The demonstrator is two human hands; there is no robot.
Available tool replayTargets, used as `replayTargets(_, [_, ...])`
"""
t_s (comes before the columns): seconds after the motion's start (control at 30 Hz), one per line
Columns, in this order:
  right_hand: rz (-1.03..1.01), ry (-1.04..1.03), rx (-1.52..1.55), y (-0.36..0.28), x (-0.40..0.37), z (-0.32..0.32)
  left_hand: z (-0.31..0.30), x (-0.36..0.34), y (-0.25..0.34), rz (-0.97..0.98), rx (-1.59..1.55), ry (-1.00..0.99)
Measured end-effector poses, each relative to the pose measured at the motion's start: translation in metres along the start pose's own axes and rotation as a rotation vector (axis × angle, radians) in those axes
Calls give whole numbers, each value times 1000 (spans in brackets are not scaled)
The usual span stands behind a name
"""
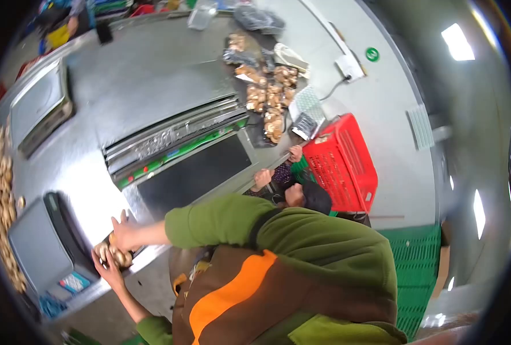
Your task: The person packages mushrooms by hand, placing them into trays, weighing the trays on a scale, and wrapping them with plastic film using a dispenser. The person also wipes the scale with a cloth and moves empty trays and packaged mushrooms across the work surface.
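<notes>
Brown-capped mushrooms [117, 257] lie bunched between my two hands at the table's edge. My right hand [128, 236] is bent over them from above, with a finger or thumb sticking up. From the other side, my left hand [109, 271] curls its fingers round the bunch. Whether a tray or bag lies under the mushrooms is hidden. Close beside my hands stands a grey boxy device [40, 244] with a dark edge. Beyond it stretches a long heap of loose mushrooms [0, 195].
A film-wrapping machine [195, 172] with a dark plate fills the table's middle. Wrapped mushroom packs [270, 95] lie further along. A co-worker's hands [261, 179] rest by the machine, near a red crate [347, 161]. A flat scale [40, 109] stands at the far side. Green crates [410, 270] are behind.
</notes>
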State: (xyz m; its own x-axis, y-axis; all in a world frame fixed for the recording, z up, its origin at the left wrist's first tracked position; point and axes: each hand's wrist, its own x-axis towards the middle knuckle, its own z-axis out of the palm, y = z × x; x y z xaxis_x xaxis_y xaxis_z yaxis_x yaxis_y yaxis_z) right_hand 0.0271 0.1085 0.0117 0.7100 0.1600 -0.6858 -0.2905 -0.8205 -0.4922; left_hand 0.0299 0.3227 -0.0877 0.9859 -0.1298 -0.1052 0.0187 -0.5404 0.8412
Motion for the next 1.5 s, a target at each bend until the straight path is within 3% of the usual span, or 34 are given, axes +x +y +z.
replayTargets(0.03, [111,20,348,-9,-21,-14,0,-4,10,-11,-72,-11])
replayTargets(0.1, [248,77,516,-3,6,8,-1,-10,18,-102,-187,-56])
replayTargets(0.13, [245,38,486,-1,2,5,-2,-13,20,-75,-171,-41])
replayTargets(0.17, [241,231,511,13,42,40,-2,-15,19,-49,-155,-21])
replayTargets(0.27, [155,451,516,11,23,38,-3,-15,20,-28,5,49])
replayTargets(0.3, [180,392,697,16,32,43,-1,-13,15,-53,12,64])
replayTargets(0.43, [317,319,761,9,35,49,2,-1,7,17,78,87])
replayTargets(0.47, [344,209,825,2,10,29,-2,2,10,15,88,85])
replayTargets(0.57, [117,110,593,-4,-14,5,-15,2,32,-29,50,80])
replayTargets(0.6, [190,233,759,-8,-11,15,-23,-4,54,-31,97,112])
replayTargets(0.73, [-55,333,786,-11,-48,-10,-53,-8,87,3,184,167])
replayTargets(0.77, [-100,310,795,-7,-64,-29,-54,-6,102,-30,60,159])
replayTargets(0.87, [-228,506,684,15,-65,-56,-49,0,181,84,91,157])
replayTargets(0.93, [-252,678,488,35,-77,-86,-35,17,214,172,53,141])
replayTargets(0.97, [-321,750,507,50,-75,-97,-26,28,227,219,17,119])
replayTargets(1.03, [-316,758,544,77,-87,-134,-1,44,267,77,-187,12])
replayTargets(1.23, [-168,995,594,166,-121,-232,105,119,317,197,-366,-281])
replayTargets(1.37, [1,1026,648,232,-106,-272,171,153,358,207,-186,-339])
replayTargets(1.5, [104,1087,707,279,-100,-279,232,180,356,280,-158,-411])
